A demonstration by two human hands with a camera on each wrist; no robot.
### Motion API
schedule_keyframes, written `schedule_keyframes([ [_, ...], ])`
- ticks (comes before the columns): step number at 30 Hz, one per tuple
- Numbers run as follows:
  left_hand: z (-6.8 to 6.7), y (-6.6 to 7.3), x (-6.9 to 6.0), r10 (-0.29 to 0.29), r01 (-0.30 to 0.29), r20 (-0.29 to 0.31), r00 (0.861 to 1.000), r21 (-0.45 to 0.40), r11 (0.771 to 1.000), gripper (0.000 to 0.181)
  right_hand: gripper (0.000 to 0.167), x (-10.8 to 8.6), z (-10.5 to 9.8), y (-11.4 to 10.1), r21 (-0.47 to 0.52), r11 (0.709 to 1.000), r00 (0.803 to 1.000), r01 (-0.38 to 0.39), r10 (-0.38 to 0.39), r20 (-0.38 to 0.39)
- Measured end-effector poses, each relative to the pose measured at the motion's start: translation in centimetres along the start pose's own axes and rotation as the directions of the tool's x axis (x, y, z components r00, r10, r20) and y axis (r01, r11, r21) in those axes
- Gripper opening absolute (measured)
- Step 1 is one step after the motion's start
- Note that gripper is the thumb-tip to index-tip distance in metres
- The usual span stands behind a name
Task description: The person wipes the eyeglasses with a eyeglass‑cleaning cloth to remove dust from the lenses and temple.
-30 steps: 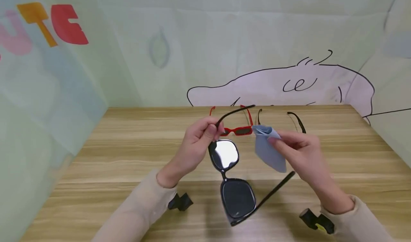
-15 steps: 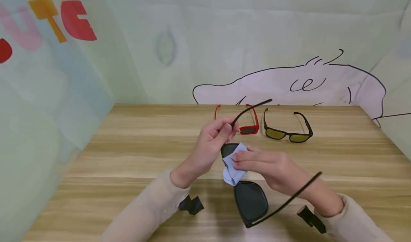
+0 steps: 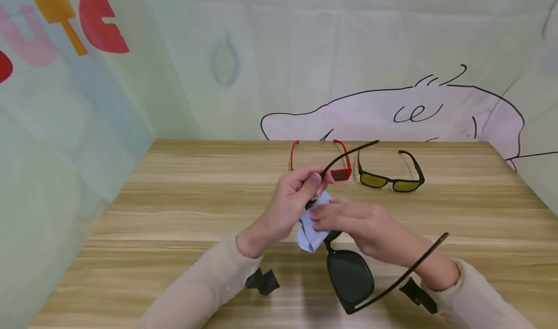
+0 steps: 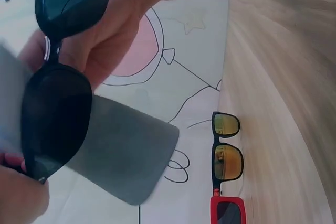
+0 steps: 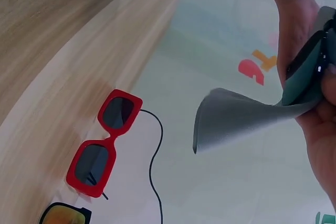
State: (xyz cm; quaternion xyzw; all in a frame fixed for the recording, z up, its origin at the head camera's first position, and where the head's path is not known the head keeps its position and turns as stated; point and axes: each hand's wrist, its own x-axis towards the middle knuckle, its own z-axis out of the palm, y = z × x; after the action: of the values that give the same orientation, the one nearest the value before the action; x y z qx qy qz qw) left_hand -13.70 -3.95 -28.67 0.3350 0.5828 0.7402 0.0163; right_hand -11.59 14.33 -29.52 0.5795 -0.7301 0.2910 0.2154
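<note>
My left hand point(image 3: 289, 203) pinches black sunglasses point(image 3: 350, 275) near the hinge of one temple, holding them tilted above the table with both temples spread. A folded light-blue cloth point(image 3: 315, 225) is pinched in my right hand point(image 3: 366, 222), pressed over the upper lens, which it mostly hides in the head view. The lower lens hangs uncovered. In the left wrist view the cloth point(image 4: 123, 148) sticks out behind the dark lens point(image 4: 58, 114). From the right wrist, the cloth point(image 5: 236, 119) wraps the lens on both sides, its loose end hanging out.
Red-framed sunglasses point(image 3: 341, 175) lie at the back of the wood-grain table point(image 3: 196, 193), partly behind my left hand. Right of them rest black-framed glasses with yellow lenses point(image 3: 405, 186). A printed backdrop point(image 3: 183, 67) stands behind and to the left of the table.
The right hand has brought the cloth leftward from beside the sunglasses onto the upper lens, then slid slightly along it. The left hand and sunglasses have shifted right in view.
</note>
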Motion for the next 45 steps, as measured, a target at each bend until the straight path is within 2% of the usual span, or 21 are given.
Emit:
schedule_keyframes([
  [4, -0.4, -0.1, 0.1, 0.036, -0.035, -0.026, 0.999, 0.016, 0.999, 0.035, 0.029, 0.0, 0.0, -0.2, 0.038, 0.997, 0.997, 0.071, -0.070, -0.013],
  [7, -0.6, -0.1, 0.1, 0.054, -0.053, -0.029, 0.998, 0.021, 0.998, 0.042, 0.029, -0.2, 0.1, -0.5, 0.048, 0.996, 0.997, 0.074, -0.074, -0.006],
  [13, -0.3, -0.1, -0.1, 0.020, -0.020, 0.007, 1.000, 0.011, 1.000, 0.040, 0.034, -0.1, 0.5, -0.8, -0.026, 1.000, 1.000, -0.005, 0.005, 0.016],
  [16, -0.2, 0.0, -0.3, -0.004, 0.004, 0.023, 1.000, 0.012, 1.000, 0.045, 0.037, 0.2, 0.9, -0.9, -0.119, 0.992, 0.999, -0.042, 0.040, -0.023],
  [21, -0.2, 0.2, -0.2, 0.004, -0.004, 0.025, 1.000, 0.034, 0.999, 0.036, 0.034, 0.7, 1.7, -1.0, -0.291, 0.952, 0.990, -0.094, 0.059, -0.126],
  [25, -0.4, 0.1, -0.2, 0.018, -0.019, 0.013, 1.000, 0.054, 0.998, 0.027, 0.046, 0.6, 1.9, -1.0, -0.347, 0.921, 0.980, -0.177, 0.130, -0.153],
  [28, -0.7, 0.0, -0.3, 0.032, -0.031, -0.011, 0.999, 0.076, 0.997, 0.032, 0.046, 0.4, 1.8, -0.9, -0.361, 0.910, 0.973, -0.204, 0.148, -0.175],
  [31, -1.0, 0.1, -0.2, 0.051, -0.047, -0.048, 0.998, 0.090, 0.995, 0.040, 0.041, 0.1, 1.5, -0.8, -0.350, 0.921, 0.977, -0.168, 0.109, -0.182],
  [34, -1.3, 0.3, -0.1, 0.054, -0.047, -0.093, 0.994, 0.078, 0.996, 0.041, 0.025, -0.2, 1.1, -0.7, -0.317, 0.940, 0.983, -0.122, 0.070, -0.170],
  [39, -1.4, 0.4, 0.2, 0.068, -0.061, -0.123, 0.990, 0.058, 0.996, 0.033, 0.033, -0.5, 0.5, -0.6, -0.229, 0.970, 0.988, -0.079, 0.045, -0.149],
  [42, -1.3, 0.2, 0.2, 0.094, -0.087, -0.128, 0.987, 0.055, 0.995, 0.039, 0.030, -0.3, 0.5, -0.4, -0.169, 0.985, 0.988, -0.015, -0.012, -0.154],
  [45, -0.9, 0.2, 0.1, 0.103, -0.099, -0.121, 0.987, 0.040, 0.994, 0.047, 0.029, 0.2, 0.7, -0.3, -0.142, 0.989, 0.987, 0.048, -0.068, -0.144],
])
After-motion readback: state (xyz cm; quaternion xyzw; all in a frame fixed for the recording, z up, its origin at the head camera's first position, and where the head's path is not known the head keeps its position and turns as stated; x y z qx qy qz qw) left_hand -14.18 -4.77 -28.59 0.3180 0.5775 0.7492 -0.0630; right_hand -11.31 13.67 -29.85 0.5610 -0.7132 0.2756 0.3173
